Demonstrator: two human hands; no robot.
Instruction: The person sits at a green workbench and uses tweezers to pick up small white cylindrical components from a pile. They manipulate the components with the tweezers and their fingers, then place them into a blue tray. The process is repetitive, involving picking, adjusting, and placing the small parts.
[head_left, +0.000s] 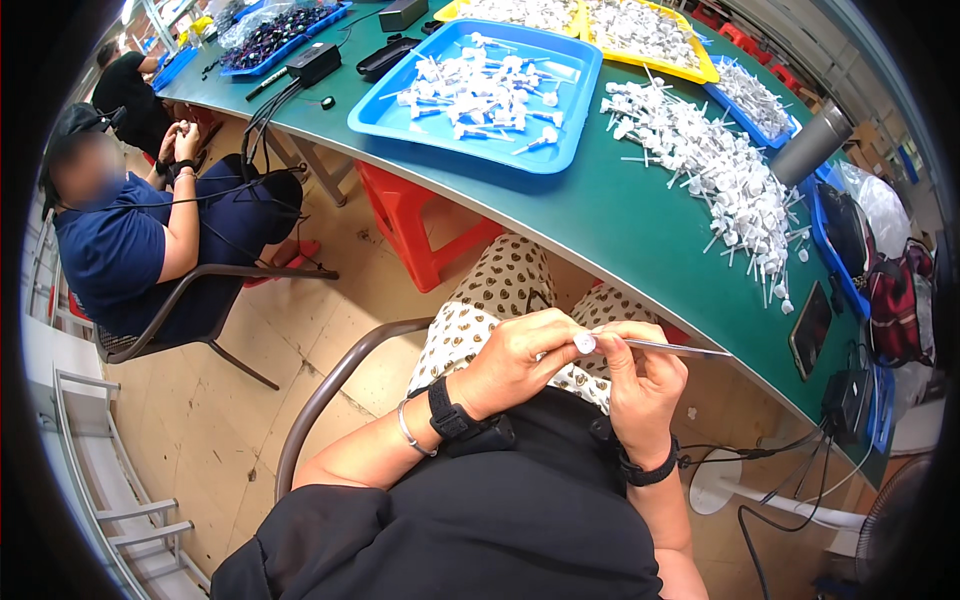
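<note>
Over my lap, my left hand pinches a small white plastic part with a round end. My right hand is closed around a slim, flat metal tool; its far end sticks out to the right, and the end by the part is hidden by my fingers. Both hands meet at the part. On the green table ahead, a blue tray holds many similar white parts with thin stems. A long heap of white parts lies loose to the right of it.
Yellow trays and another blue tray of white parts stand farther back. A grey cylinder, a phone and cables are at the right. A seated co-worker is at the left, a red stool under the table.
</note>
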